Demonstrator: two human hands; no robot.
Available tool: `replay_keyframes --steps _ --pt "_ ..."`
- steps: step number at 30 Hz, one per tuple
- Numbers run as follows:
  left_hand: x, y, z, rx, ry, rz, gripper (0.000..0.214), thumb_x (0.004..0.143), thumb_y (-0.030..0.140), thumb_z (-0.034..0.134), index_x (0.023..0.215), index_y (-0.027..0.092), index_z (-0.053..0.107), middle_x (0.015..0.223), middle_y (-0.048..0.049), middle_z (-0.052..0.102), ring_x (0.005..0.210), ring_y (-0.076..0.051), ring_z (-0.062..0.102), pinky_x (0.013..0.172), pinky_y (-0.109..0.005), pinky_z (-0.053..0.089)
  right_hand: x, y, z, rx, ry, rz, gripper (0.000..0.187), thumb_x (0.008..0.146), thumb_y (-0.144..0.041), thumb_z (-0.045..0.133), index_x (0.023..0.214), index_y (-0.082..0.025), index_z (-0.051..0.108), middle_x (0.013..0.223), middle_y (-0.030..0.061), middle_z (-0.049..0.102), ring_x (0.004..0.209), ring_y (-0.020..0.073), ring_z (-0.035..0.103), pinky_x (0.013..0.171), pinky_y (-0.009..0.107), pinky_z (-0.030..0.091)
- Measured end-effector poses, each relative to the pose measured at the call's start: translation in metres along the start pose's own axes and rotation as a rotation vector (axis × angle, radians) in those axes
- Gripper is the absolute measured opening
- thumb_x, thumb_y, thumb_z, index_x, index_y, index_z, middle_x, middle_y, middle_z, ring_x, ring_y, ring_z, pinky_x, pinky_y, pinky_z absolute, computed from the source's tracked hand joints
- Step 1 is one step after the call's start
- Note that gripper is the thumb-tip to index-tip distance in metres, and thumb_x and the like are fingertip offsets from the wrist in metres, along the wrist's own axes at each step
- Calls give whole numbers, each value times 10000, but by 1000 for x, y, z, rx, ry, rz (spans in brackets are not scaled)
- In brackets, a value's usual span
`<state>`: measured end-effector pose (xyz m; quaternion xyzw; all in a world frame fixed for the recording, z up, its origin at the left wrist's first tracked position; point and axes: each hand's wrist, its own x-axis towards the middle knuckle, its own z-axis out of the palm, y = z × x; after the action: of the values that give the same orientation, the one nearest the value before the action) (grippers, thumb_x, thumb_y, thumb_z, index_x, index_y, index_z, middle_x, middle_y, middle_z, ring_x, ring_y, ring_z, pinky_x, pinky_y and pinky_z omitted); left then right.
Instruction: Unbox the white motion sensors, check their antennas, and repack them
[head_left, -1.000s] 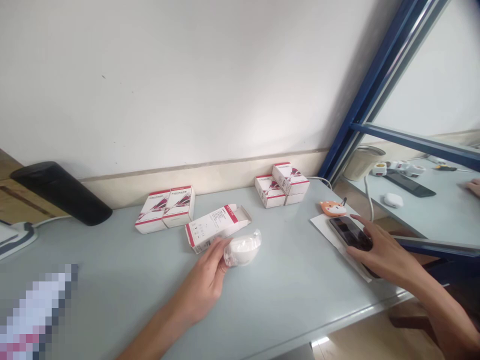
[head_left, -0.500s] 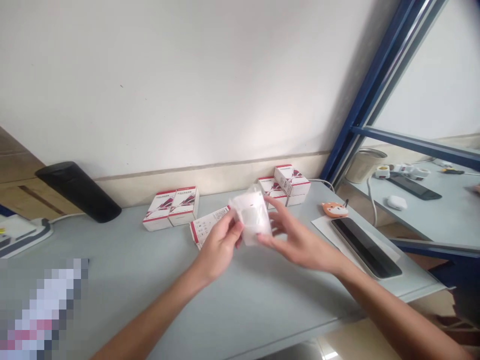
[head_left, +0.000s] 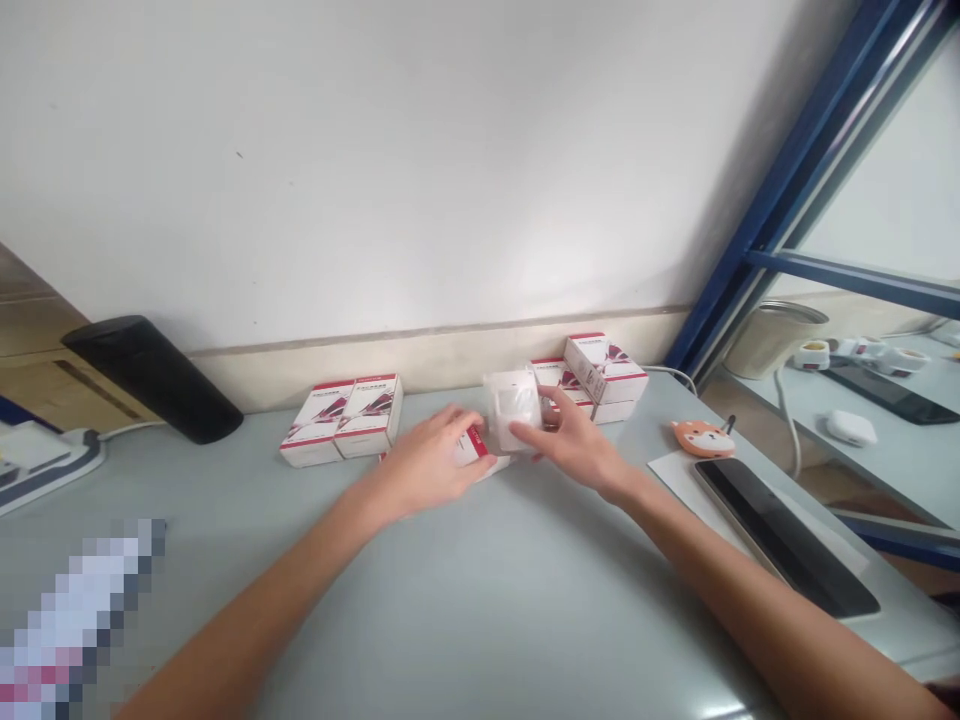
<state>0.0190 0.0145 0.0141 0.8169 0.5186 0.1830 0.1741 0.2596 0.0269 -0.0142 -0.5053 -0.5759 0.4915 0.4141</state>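
Observation:
A small white device in a clear plastic bag [head_left: 516, 400] is held up in my right hand [head_left: 581, 445], with thumb in front and fingers along its right side. My left hand [head_left: 431, 458] is closed over a white and red carton [head_left: 469, 446] on the desk. Much of that carton is hidden under the hand; its red end shows between thumb and fingers. The bagged device is just right of the carton's red end, in front of the boxes at the back.
Two white and red boxes [head_left: 341, 420] stand side by side at the back left, several more [head_left: 606, 372] at the back right. A black cylinder-like object [head_left: 154, 380] lies far left. On the right are an orange animal-faced item [head_left: 703, 438], a dark phone-like device [head_left: 784, 535] and a blue-framed mirror [head_left: 847, 262].
My left hand has let go of the bagged device and moved left onto the carton. My right hand now holds the device alone, slightly farther back. The view has shifted a little.

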Motion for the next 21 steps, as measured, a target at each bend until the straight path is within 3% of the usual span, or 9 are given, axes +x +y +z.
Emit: replay_keyframes --steps 3,8,12,17,21 --pt "3 8 3 -6 121 116 352 938 569 678 1126 275 634 1186 -42 708 932 -235 719 721 -347 564 -6 -10 4 45 80 -75 697 876 -522 820 1445 -283 496 1122 64 805 974 281 781 812 439 649" --pt "7 13 21 87 508 403 492 882 355 785 1288 262 522 1258 -92 682 1149 -292 702 956 -441 595 -19 -27 14 121 218 -190 657 881 -520 819 1401 -290 491 1099 56 807 1015 290 779 856 434 642" --pt "3 19 37 44 789 438 596 860 327 844 1340 263 497 1275 -118 640 1131 -288 701 939 -448 616 -30 -28 26 132 240 -279 599 901 -509 817 1355 -305 484 1140 50 784 1090 284 752 935 453 622" --pt "-7 31 48 -41 921 463 661 850 175 851 1408 279 512 1268 -110 601 1150 -254 674 993 -431 608 -39 -24 35 -27 257 -453 486 972 -477 748 1366 -316 515 1283 76 701 1223 291 660 1052 497 559" --pt "-11 33 55 -223 934 346 822 862 220 859 1561 318 438 1327 -117 558 1215 -258 639 1003 -419 610 -40 -19 33 -301 238 -614 601 991 -494 717 1520 -341 479 1499 111 559 1398 346 502 1188 585 434"
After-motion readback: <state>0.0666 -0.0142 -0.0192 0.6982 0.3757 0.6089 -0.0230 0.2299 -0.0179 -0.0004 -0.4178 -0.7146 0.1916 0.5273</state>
